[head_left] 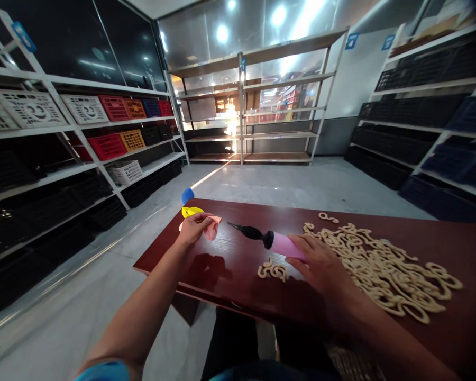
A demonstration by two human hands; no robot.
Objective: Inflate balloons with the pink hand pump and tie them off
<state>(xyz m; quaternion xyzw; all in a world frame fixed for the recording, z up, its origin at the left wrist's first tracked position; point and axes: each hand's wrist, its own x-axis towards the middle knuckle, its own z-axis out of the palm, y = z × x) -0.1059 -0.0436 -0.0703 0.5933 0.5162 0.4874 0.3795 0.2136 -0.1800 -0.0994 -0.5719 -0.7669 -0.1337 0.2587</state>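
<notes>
My left hand [192, 231] pinches a limp, crumpled salmon-pink piece [211, 229] above the left part of the dark red table; its exact kind is unclear. In my right hand [321, 264] is a hand air pump [287, 245], its pink barrel wrapped by the fingers. The pump's black tapered nozzle [250, 231] points left, a short gap away from the salmon-pink piece. Just behind my left hand lies a yellow item [192, 211], partly hidden. A few beige curled pieces [273, 270] rest on the table below the pump.
A large pile of beige curled pieces [384, 264] covers the right side of the table [230, 288]. Past its far left corner shows a round blue object [188, 196]. Shelves with crates [105, 146] line the left and right; a metal rack [241, 116] stands at the back.
</notes>
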